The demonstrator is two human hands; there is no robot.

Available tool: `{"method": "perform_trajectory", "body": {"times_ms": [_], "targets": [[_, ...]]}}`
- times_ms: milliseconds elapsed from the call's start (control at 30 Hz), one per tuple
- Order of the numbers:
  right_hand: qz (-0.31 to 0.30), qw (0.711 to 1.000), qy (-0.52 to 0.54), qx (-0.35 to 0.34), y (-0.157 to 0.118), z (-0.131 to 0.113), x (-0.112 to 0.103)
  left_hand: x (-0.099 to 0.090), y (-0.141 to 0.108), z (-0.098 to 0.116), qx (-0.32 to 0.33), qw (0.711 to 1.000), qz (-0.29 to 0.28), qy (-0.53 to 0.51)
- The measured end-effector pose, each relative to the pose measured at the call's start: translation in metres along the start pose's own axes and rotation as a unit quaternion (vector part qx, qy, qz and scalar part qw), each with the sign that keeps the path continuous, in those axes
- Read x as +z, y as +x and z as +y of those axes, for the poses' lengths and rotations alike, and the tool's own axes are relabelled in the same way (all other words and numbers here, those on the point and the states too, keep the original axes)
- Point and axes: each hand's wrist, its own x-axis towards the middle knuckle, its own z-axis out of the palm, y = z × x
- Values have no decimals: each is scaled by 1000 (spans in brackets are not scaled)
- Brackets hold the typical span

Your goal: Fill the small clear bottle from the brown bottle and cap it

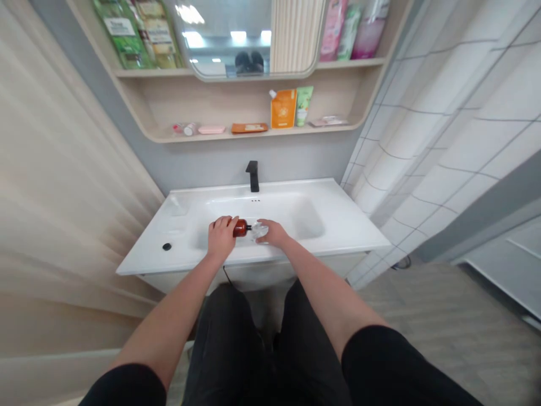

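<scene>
Btl (240, 228) L of container (260, 231), over basin (306, 219); faucet (253, 177) behind; pouch (283, 110) L of tube (303, 106), shelf (236, 136) abv.

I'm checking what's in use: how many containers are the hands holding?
2: an amber bottle tipped sideways in the left hand, and a clear vessel in the right hand, at the bottle's neck end. Both are partly covered; something smaller could be hidden.

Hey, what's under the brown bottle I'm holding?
The white sink basin lies beneath the brown bottle. The patch directly below is covered by the bottle and your left hand.
</scene>
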Motion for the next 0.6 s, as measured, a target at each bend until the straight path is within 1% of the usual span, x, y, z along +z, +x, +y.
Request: {"method": "perform_trajectory", "body": {"times_ms": [233, 600], "targets": [[3, 1000, -5, -2, 0, 1, 0, 2, 0, -1, 5, 1000, 10, 9], [-1, 1000, -6, -5, 1, 2, 0, 2, 0, -1, 4, 1000, 10, 4]]}}
